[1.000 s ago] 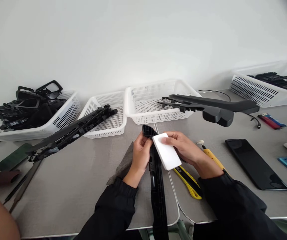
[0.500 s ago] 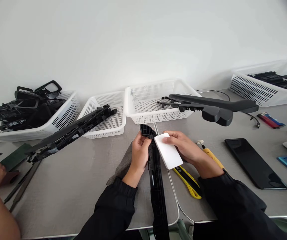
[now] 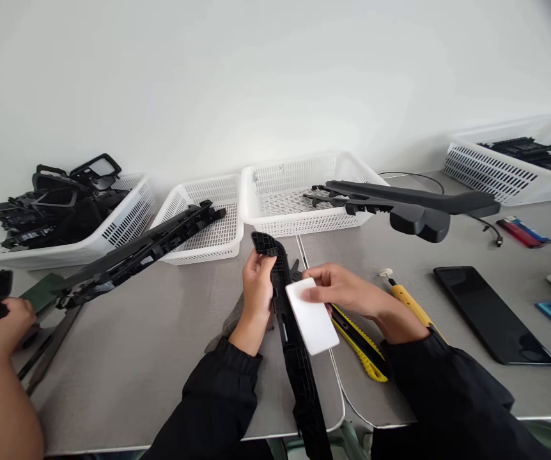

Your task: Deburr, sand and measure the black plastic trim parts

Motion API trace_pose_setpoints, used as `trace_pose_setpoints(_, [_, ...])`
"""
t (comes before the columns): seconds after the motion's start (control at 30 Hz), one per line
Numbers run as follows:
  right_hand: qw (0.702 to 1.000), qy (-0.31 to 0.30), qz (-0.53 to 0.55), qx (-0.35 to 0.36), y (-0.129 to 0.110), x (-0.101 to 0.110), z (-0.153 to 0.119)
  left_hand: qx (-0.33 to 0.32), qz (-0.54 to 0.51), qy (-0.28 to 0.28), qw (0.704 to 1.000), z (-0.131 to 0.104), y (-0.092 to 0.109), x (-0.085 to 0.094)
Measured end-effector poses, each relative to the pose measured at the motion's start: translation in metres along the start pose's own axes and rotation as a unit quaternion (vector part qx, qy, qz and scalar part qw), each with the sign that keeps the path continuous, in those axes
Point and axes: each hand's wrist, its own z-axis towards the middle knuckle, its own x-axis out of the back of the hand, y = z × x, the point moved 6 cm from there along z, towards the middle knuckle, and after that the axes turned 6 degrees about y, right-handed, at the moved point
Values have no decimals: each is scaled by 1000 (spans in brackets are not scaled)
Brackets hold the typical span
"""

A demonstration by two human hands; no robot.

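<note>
My left hand is closed around the upper part of a long black plastic trim strip, whose curved end points away from me and whose ribbed side shows. The strip's lower end runs past the table's front edge. In my right hand is a flat white rectangular block, thumb on top and fingers beneath. The block lies along the strip's right edge; whether it touches is unclear. Under my left hand, a grey cloth is partly hidden. A yellow utility knife lies just right of the block.
White baskets line the wall, several black parts resting across them. A yellow-handled tool, a black phone and red and blue lighters lie at right. A co-worker's hand holds a black part at left.
The strip's upper end has swung left with my left hand. My right hand has brought the white block down and left along the strip. The co-worker's hand has lifted a black part.
</note>
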Motion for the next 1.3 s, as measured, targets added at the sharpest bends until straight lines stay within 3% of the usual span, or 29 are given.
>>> trace_pose_setpoints(0.07, [996,-84,-24,-33,2,-12,-5,9,-16,24,1000,5,3,5])
trace_pose_setpoints(0.13, [991,-125,-41,-37,0,-18,-9,16,-39,51,998,9,6,11])
trace_pose_setpoints(0.2, [996,-91,-14,-15,-5,-15,-9,30,-52,70,996,11,5,14])
trace_pose_setpoints(0.27, [998,-16,64,14,-9,-7,-6,44,-48,69,995,10,1,13])
trace_pose_setpoints(0.4, [978,112,155,80,-10,10,-1,46,-20,-7,999,3,-9,-1])
trace_pose_setpoints(0.53, [962,214,53,159,-11,21,0,17,40,-100,994,-8,-11,-16])
trace_pose_setpoints(0.67, [933,288,-86,200,-12,23,-2,-42,84,-118,989,-11,-8,-19])
trace_pose_setpoints(0.83, [906,297,-197,229,-19,18,-4,-54,77,-121,988,-9,-11,-17])
trace_pose_setpoints(0.93, [902,280,-250,212,-19,16,-3,-69,99,-118,986,-9,-10,-16])
trace_pose_setpoints(1.17, [906,306,-222,192,-15,19,-2,-99,138,-115,979,-11,-4,-17])
trace_pose_setpoints(1.3, [907,289,-238,194,-17,15,-2,-96,149,-103,979,-9,-6,-14])
